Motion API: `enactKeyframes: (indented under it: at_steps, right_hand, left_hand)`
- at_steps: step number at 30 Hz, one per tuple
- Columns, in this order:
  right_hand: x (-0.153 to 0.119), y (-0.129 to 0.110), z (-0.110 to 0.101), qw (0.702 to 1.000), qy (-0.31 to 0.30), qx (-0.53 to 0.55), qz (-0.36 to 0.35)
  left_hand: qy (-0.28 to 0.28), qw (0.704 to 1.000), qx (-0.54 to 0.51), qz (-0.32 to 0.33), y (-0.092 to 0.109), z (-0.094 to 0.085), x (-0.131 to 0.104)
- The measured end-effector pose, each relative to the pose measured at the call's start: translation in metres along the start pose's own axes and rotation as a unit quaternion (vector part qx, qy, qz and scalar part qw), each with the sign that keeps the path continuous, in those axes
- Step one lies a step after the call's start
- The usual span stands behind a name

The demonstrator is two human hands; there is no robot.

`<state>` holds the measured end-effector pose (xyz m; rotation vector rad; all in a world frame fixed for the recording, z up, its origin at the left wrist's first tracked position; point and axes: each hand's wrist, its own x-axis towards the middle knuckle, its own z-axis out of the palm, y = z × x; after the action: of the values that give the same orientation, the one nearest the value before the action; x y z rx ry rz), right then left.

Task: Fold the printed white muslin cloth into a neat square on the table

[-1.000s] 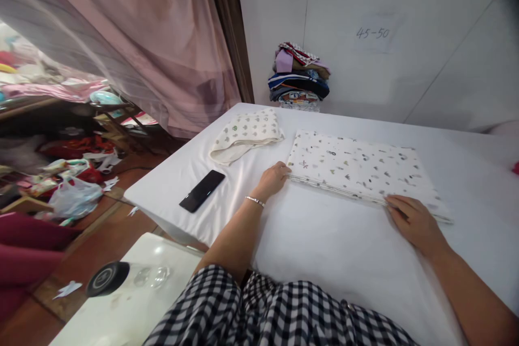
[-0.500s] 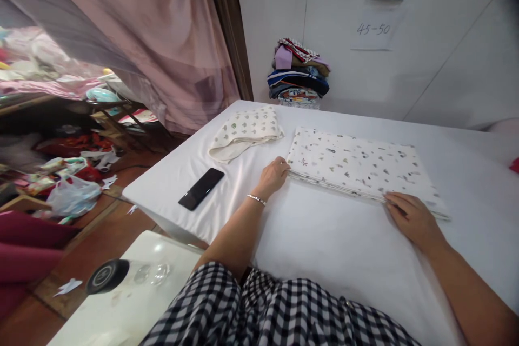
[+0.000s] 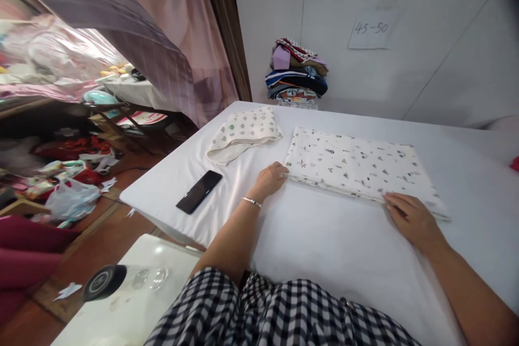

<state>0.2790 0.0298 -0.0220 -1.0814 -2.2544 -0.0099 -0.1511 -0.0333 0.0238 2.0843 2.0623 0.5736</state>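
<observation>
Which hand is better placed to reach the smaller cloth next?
Likely left: the left hand touches the larger cloth at its near-left corner, closer to the smaller cloth than the right hand.

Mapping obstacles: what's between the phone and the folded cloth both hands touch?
The left hand, its fingers at the near left corner of the folded cloth; white table cover shows between hand and phone. Seen in the head view.
</observation>
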Motion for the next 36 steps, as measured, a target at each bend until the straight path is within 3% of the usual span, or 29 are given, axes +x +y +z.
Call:
enactKeyframes:
  at_steps: [15,24,31,36]
  right_hand:
    - [-0.001,0.006,0.004,1.000,-0.013,0.009,0.010]
    - [-0.001,0.007,0.004,1.000,-0.015,0.012,0.001]
    - [0.000,0.003,0.001,1.000,-0.019,0.017,0.012]
    - [0.001,-0.002,-0.001,0.999,-0.019,0.022,0.029]
  left_hand:
    - [0.025,0.999,0.021,0.014,-0.001,0.002,0.001]
    - [0.027,0.999,0.016,-0.011,-0.001,0.002,-0.001]
    - [0.130,0.985,0.019,0.113,0.008,0.012,0.001]
    - [0.111,0.977,0.015,0.180,0.031,0.028,0.011]
